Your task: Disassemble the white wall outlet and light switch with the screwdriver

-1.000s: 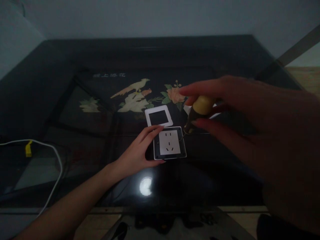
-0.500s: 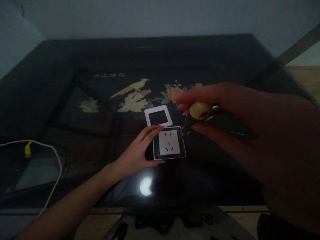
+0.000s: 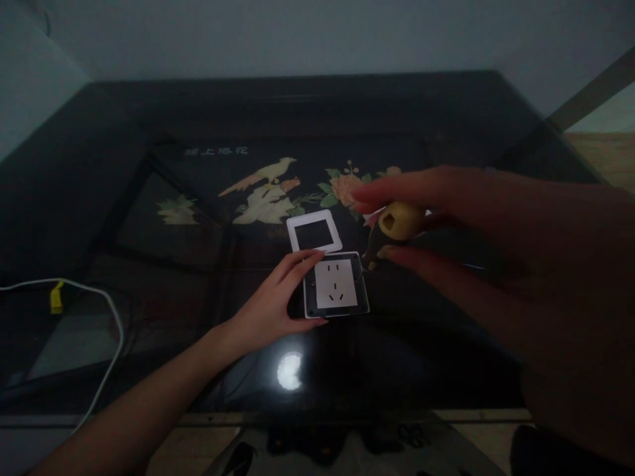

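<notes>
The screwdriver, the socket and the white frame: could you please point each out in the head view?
Screwdriver (image 3: 404,221), head view: on the yellow end of its handle.
Socket (image 3: 342,280), head view: on its white face.
White frame (image 3: 310,218), head view: on its far rim.

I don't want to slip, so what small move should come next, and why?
Probably a small turn of the yellow-and-dark-handled screwdriver in the right hand: its tip appears to reach the right side of the square white-and-dark socket, which the left hand grips by opposite edges.
</notes>
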The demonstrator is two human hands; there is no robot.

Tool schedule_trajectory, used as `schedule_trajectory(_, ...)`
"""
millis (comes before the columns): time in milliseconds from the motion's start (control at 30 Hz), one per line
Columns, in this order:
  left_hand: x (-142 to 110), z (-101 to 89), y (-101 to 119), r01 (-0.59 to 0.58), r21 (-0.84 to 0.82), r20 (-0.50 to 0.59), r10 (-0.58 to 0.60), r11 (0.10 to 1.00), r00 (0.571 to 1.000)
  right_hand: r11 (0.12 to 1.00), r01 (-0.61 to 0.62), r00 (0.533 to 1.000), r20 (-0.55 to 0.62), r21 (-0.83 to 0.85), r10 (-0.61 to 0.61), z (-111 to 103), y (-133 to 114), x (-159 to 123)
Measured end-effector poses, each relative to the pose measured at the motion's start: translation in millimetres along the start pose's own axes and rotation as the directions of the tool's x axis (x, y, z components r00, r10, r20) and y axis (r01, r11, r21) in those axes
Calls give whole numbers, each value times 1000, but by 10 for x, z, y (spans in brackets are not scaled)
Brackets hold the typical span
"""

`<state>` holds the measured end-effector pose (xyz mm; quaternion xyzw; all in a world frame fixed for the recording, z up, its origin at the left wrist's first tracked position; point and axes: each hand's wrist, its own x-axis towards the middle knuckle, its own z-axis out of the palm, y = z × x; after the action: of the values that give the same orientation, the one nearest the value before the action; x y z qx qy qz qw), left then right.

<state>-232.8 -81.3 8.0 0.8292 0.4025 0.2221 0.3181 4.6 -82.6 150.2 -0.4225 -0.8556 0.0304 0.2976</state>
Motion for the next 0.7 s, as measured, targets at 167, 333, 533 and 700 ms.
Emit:
schedule_trajectory(167,-19,16,-31,-3,19,-6,3,1000,1000,996,88,996,-25,-34,-89,36,71,37)
schedule_trajectory(333,-15,20,-38,-9,30,-7,9,1000,1000,990,64,990,-119,-128,-79,95,79,70)
schedule_trajectory(533,-10,10,-17,-7,9,-4,7,1000,1000,999,-47,999,2,24,47,-15,41,-13)
schedule_trajectory(700,-22,26,-43,-15,32,-15,15,999,1000,1000,-5,999,-52,-28,3,74,-15,25)
